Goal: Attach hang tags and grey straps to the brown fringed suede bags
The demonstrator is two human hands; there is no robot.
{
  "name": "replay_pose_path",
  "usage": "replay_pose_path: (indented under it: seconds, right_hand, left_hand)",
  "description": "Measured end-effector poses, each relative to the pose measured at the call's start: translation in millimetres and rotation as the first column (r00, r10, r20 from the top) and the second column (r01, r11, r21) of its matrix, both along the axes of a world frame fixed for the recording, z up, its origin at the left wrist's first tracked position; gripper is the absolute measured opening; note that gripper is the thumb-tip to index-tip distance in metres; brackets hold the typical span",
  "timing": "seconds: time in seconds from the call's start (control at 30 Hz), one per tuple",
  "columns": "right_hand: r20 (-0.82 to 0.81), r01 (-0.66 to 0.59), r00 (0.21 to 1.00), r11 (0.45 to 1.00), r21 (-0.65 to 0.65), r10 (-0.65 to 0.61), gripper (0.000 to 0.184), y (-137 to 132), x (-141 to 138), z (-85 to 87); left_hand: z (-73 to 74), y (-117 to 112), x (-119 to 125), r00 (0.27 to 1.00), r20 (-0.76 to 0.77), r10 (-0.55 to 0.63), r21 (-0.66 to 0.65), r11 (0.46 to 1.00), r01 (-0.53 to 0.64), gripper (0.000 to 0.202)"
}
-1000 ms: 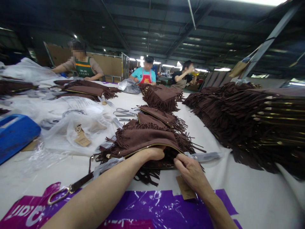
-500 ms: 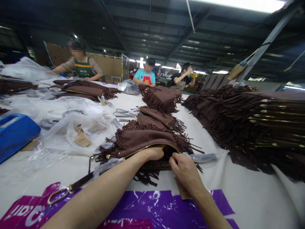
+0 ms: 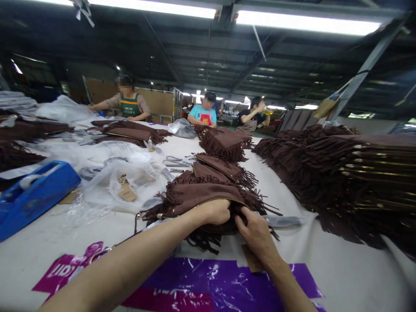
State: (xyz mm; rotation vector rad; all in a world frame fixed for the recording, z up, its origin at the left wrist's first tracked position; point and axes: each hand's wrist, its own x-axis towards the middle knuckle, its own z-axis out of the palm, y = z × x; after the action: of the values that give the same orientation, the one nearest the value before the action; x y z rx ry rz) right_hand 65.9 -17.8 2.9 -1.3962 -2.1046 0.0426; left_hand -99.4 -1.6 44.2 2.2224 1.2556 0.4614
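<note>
A dark brown fringed bag point(image 3: 201, 193) lies in front of me, its gold-zipped mouth open toward me. My left hand point(image 3: 218, 212) is at this opening with its fingers curled closed; their tips and anything in them are hidden. At the right end of the opening, my right hand point(image 3: 256, 229) pinches the bag's edge between thumb and fingers. A brown cardboard tag point(image 3: 251, 258) hangs beneath my right wrist. Partly behind my left forearm lies a metal strap clasp point(image 3: 97, 255).
Purple plastic sheeting point(image 3: 195, 277) covers the near table. A blue tape dispenser point(image 3: 42, 195) and clear plastic bags point(image 3: 110, 182) are on the left, scissors point(image 3: 175, 161) beyond. Stacked fringed bags point(image 3: 308, 173) rise on the right. Three people work across the table.
My left hand has drawn back somewhat out of the bag's opening, so its curled knuckles show more. My right hand stays at the edge. The camera view has tilted up and turned left.
</note>
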Motion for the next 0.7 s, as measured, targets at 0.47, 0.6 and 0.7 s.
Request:
replay_pose_path:
  seconds: [0.47, 0.6, 0.7]
  right_hand:
    - [-0.216, -0.236, 0.953, 0.968, -0.089, 0.213, 0.029, 1.4, -8.1, -11.3]
    - [-0.219, -0.236, 0.952, 0.969, -0.080, 0.213, 0.031, 4.6, -0.7, -18.3]
    - [-0.204, -0.236, 0.955, 0.969, -0.079, 0.216, 0.033, 6.8, 0.2, -21.2]
  left_hand:
    - [55.1, -65.2, -82.3, 0.978, 0.207, -0.016, -0.481, 0.869, 0.116, 0.015]
    - [64.8, -135.8, -126.9, 0.996, -0.084, -0.011, -0.116, 0.993, 0.001, 0.016]
    - [43.9, -176.5, -144.2, 0.973, -0.210, 0.098, 0.128, 0.989, -0.072, 0.017]
